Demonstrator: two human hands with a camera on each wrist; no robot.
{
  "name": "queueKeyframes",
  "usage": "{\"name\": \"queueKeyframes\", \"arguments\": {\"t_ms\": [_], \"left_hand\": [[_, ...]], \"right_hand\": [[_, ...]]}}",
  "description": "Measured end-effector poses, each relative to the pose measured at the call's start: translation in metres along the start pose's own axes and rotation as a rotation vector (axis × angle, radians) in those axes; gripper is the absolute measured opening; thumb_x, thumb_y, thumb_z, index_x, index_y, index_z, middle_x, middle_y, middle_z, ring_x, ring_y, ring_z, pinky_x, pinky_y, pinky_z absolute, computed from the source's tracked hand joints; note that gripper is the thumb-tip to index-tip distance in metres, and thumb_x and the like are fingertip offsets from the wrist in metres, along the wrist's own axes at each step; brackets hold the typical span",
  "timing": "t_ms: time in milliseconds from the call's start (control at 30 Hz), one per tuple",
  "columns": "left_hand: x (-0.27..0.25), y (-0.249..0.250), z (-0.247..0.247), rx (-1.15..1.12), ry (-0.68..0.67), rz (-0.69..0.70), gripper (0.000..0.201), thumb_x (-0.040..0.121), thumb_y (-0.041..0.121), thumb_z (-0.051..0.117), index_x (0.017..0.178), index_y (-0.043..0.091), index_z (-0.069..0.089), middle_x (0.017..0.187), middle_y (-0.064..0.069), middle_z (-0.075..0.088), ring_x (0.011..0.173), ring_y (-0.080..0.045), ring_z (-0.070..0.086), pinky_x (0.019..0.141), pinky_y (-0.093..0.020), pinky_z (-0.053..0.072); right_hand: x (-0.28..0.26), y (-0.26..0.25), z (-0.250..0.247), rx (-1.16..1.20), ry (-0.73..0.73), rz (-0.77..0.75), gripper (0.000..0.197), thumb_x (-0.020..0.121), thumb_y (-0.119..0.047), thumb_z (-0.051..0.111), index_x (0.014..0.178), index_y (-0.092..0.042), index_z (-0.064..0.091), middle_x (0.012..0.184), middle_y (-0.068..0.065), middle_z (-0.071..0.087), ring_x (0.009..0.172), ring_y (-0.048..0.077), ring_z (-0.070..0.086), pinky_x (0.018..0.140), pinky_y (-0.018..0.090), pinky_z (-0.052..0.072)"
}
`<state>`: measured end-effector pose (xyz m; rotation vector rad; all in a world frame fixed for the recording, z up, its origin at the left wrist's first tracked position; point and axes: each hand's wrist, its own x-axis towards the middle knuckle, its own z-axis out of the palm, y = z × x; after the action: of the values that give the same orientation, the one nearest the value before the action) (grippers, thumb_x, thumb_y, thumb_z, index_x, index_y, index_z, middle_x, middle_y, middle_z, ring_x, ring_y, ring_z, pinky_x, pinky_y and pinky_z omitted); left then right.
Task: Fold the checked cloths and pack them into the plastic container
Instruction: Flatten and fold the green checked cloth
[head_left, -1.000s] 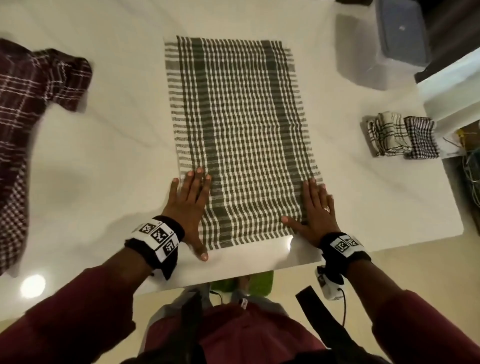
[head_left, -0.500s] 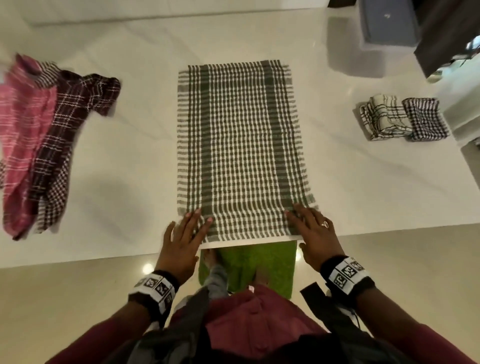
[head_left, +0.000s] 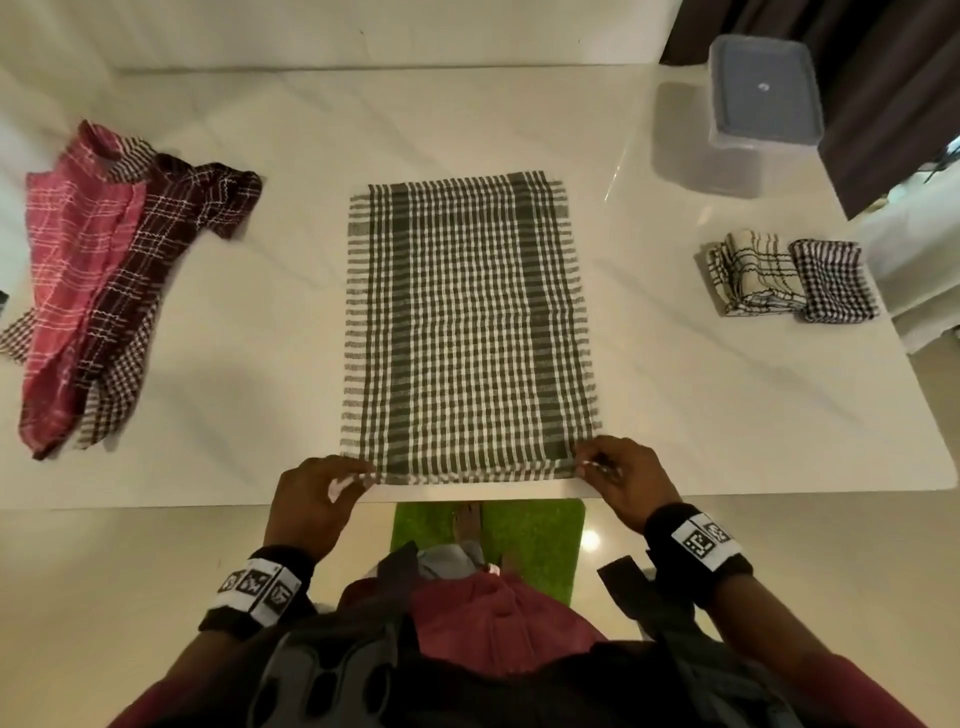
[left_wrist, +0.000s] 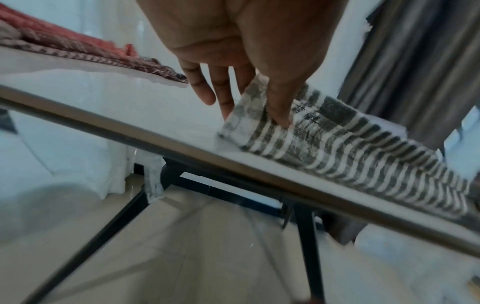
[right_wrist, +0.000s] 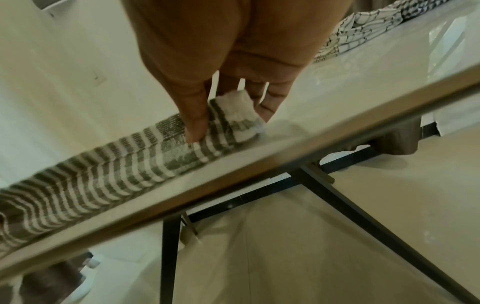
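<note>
A grey and white checked cloth (head_left: 467, 322) lies flat on the white table (head_left: 249, 312), its near edge at the table's front. My left hand (head_left: 332, 486) pinches the cloth's near left corner (left_wrist: 249, 121) between thumb and fingers. My right hand (head_left: 597, 467) pinches the near right corner (right_wrist: 233, 121) the same way. A clear plastic container (head_left: 758, 104) with a blue-grey lid stands at the far right. Two folded checked cloths (head_left: 789, 278) lie side by side at the right edge. A heap of pink and maroon checked cloths (head_left: 98, 275) lies at the left.
The table's front edge (head_left: 208, 501) runs just under both hands. A green mat (head_left: 530, 535) and my foot show on the floor below. Black table legs (left_wrist: 309, 242) stand under the top. A dark curtain (head_left: 883, 78) hangs at the far right.
Both hands slid back from lying flat on the cloth to its near corners and now pinch them. The head view tilted up, showing more of the table's far side.
</note>
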<state>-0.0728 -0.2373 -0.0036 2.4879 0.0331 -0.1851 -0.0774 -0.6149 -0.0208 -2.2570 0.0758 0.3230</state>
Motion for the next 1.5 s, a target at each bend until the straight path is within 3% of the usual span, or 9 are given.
{"name": "queueKeyframes", "arguments": {"t_ms": [100, 233, 367, 533, 633, 733, 967, 1267, 1500], "left_hand": [[0.038, 0.010, -0.019, -0.286, 0.084, -0.165, 0.009, 0.083, 0.019, 0.072, 0.079, 0.011, 0.071, 0.060, -0.001, 0.061, 0.062, -0.002, 0.058, 0.059, -0.006, 0.040], [0.109, 0.020, -0.041, -0.610, 0.139, -0.169, 0.041, 0.085, 0.010, 0.067, 0.064, 0.044, 0.071, 0.061, 0.022, 0.067, 0.060, 0.011, 0.059, 0.065, -0.010, 0.047], [0.180, 0.025, -0.057, -0.594, 0.170, -0.109, 0.028, 0.087, 0.019, 0.067, 0.066, 0.039, 0.070, 0.062, 0.025, 0.067, 0.061, 0.010, 0.058, 0.065, -0.016, 0.048], [0.259, 0.030, -0.069, -0.578, 0.183, -0.118, 0.014, 0.087, 0.027, 0.067, 0.074, 0.026, 0.065, 0.057, 0.014, 0.066, 0.064, -0.011, 0.060, 0.071, -0.037, 0.053], [0.298, 0.034, -0.071, -0.516, 0.167, -0.124, 0.016, 0.088, 0.026, 0.067, 0.075, 0.017, 0.064, 0.058, 0.010, 0.064, 0.051, 0.000, 0.055, 0.065, -0.030, 0.048], [0.332, 0.036, -0.068, -0.450, 0.160, -0.137, 0.022, 0.088, 0.027, 0.066, 0.087, 0.005, 0.065, 0.068, 0.001, 0.064, 0.055, -0.007, 0.054, 0.060, -0.024, 0.044], [0.402, 0.019, -0.052, -0.343, 0.114, -0.209, 0.019, 0.086, 0.031, 0.068, 0.079, 0.015, 0.062, 0.071, -0.007, 0.066, 0.065, -0.026, 0.062, 0.068, -0.033, 0.049], [0.446, 0.010, -0.037, -0.371, 0.132, -0.245, 0.020, 0.086, 0.028, 0.068, 0.086, 0.010, 0.061, 0.079, -0.008, 0.064, 0.069, -0.021, 0.057, 0.068, -0.030, 0.043], [0.452, 0.017, -0.042, -0.499, 0.181, -0.135, 0.013, 0.097, 0.022, 0.052, 0.092, 0.012, 0.048, 0.084, -0.011, 0.060, 0.073, -0.021, 0.051, 0.063, -0.024, 0.038]], "right_hand": [[0.038, -0.018, -0.019, 0.026, 0.084, 0.004, 0.006, 0.085, -0.017, 0.069, 0.083, -0.021, 0.066, 0.077, -0.006, 0.068, 0.072, 0.008, 0.062, 0.064, 0.017, 0.044], [0.102, -0.055, -0.048, 0.178, 0.246, 0.030, 0.005, 0.080, -0.010, 0.074, 0.082, -0.009, 0.069, 0.076, 0.001, 0.069, 0.066, -0.002, 0.061, 0.062, 0.008, 0.045], [0.171, -0.082, -0.071, 0.245, 0.360, 0.000, 0.011, 0.079, -0.007, 0.076, 0.085, -0.003, 0.067, 0.074, 0.005, 0.066, 0.060, -0.007, 0.061, 0.059, 0.005, 0.045], [0.246, -0.098, -0.091, 0.242, 0.456, 0.015, 0.016, 0.081, -0.009, 0.074, 0.096, -0.010, 0.066, 0.075, 0.007, 0.065, 0.061, 0.008, 0.062, 0.062, 0.022, 0.053], [0.291, -0.102, -0.095, 0.186, 0.429, 0.036, 0.016, 0.081, -0.011, 0.073, 0.096, -0.014, 0.066, 0.091, 0.005, 0.067, 0.081, 0.019, 0.062, 0.075, 0.027, 0.049], [0.330, -0.106, -0.094, 0.175, 0.411, 0.067, 0.016, 0.082, -0.007, 0.071, 0.095, -0.013, 0.065, 0.090, 0.005, 0.065, 0.074, 0.016, 0.061, 0.069, 0.022, 0.049], [0.407, -0.088, -0.094, 0.087, 0.369, 0.141, 0.015, 0.081, -0.007, 0.070, 0.095, -0.012, 0.066, 0.092, 0.007, 0.066, 0.085, 0.022, 0.060, 0.077, 0.029, 0.048], [0.440, -0.080, -0.078, 0.100, 0.402, 0.143, 0.019, 0.083, -0.007, 0.067, 0.100, -0.015, 0.064, 0.086, 0.000, 0.063, 0.077, 0.016, 0.059, 0.071, 0.027, 0.050], [0.449, -0.085, -0.079, 0.183, 0.475, 0.048, 0.008, 0.085, -0.008, 0.066, 0.086, -0.015, 0.062, 0.075, 0.001, 0.063, 0.073, 0.019, 0.060, 0.067, 0.025, 0.048]]}}
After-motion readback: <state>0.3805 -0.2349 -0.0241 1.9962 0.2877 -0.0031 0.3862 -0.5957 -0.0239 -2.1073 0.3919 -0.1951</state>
